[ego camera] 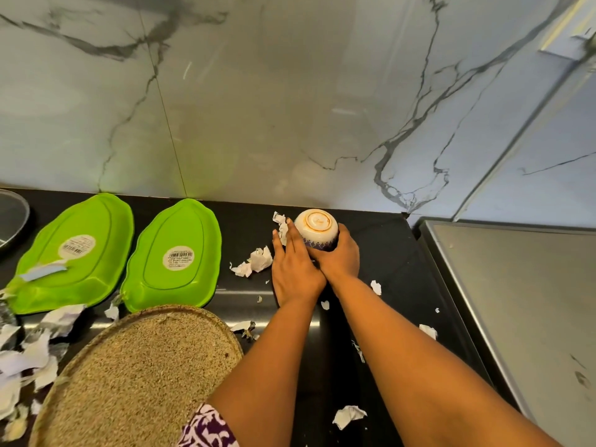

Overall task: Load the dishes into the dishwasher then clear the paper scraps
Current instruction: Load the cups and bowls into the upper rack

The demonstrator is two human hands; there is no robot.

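Note:
An upturned white bowl [316,224] with a blue patterned band and a brown ring on its base stands on the black counter [380,253] near the marble wall. My right hand [340,258] curls round the bowl's right and near side. Straight fingers of my left hand [292,269] lie against its left side. Two green leaf-shaped plates [75,253] [175,256] lie face down to the left, each with a sticker. Torn paper scraps are strewn over the counter: a crumpled clump [258,261] beside my left hand, a pile [22,359] at the far left, and a piece [348,416] near the front.
A round woven tan mat [129,375] covers the near left of the counter. A grey metal surface [516,301] adjoins the counter on the right. A round grey rim [13,217] shows at the far left edge. The marble wall [290,108] closes off the back.

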